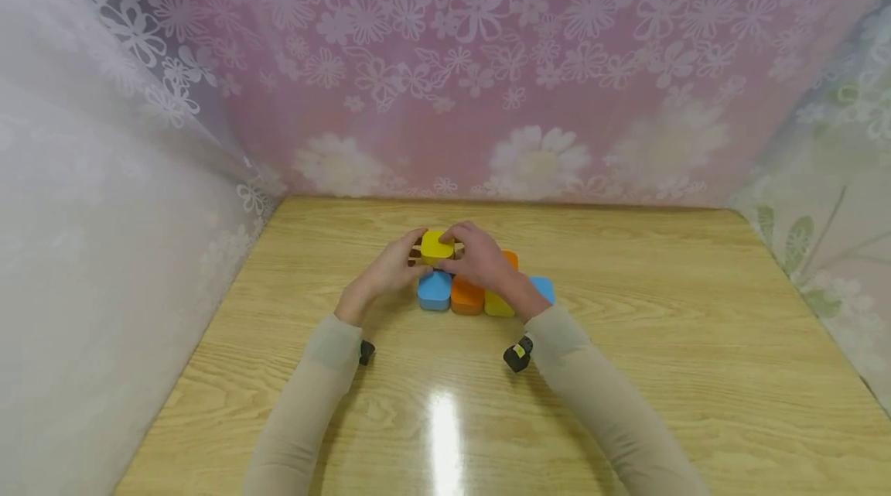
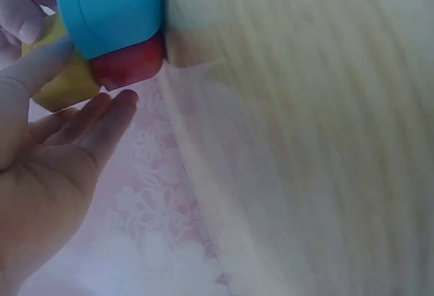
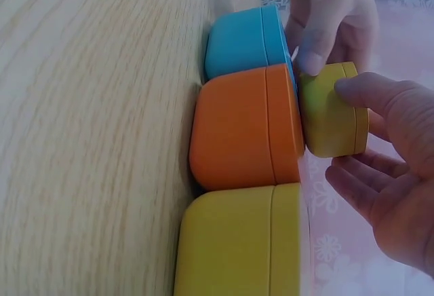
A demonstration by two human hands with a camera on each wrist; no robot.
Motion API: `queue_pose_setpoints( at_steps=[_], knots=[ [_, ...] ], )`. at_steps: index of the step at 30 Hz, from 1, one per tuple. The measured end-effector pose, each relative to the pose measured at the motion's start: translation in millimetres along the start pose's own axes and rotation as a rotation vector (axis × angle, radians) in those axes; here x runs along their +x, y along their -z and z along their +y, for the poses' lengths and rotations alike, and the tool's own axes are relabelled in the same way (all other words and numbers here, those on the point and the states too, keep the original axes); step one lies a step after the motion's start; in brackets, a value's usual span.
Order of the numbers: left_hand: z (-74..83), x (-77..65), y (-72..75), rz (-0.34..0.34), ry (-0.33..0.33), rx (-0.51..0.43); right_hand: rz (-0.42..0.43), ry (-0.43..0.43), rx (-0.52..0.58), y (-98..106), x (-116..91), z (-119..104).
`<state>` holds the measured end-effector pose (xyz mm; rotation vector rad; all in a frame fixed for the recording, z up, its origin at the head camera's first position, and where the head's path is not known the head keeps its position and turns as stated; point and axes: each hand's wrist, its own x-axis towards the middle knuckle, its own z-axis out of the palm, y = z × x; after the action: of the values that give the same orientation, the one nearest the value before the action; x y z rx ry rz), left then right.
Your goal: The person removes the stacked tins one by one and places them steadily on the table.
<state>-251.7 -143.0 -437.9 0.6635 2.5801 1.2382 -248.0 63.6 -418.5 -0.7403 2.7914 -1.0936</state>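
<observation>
A rounded yellow block (image 1: 437, 244) with a seam near its top is held up between both hands. My left hand (image 1: 391, 268) holds its left side, with the thumb on the near face and the fingers spread behind. From the right, my right hand (image 1: 480, 258) pinches it by thumb and fingers. Right below in the head view sits a blue block (image 1: 435, 293), the left end of a row with an orange block (image 1: 467, 296) and another yellow block (image 1: 500, 305). In the left wrist view a red block (image 2: 132, 65) shows beyond the blue one, beside the held block.
A second blue block (image 1: 542, 289) ends the row at the right, partly behind my right wrist. Another orange block (image 1: 512, 259) stands behind the row. The wooden table (image 1: 661, 372) meets a pink flowered cloth (image 1: 445, 132) at the back, and pale cloth hangs at both sides.
</observation>
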Motion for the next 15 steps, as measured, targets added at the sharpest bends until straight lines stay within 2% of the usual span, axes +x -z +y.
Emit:
queue_pose_setpoints(
  at_steps=[9, 15],
  knots=[
    [-7.2, 0.1, -1.6, -0.013, 0.038, -0.003, -0.016, -0.027, 0.075, -1.9, 0.7, -0.3],
    [-7.6, 1.0, -1.4, -0.035, 0.053, 0.03, 0.026, -0.044, 0.129, -1.0, -0.9, 2.1]
  ],
)
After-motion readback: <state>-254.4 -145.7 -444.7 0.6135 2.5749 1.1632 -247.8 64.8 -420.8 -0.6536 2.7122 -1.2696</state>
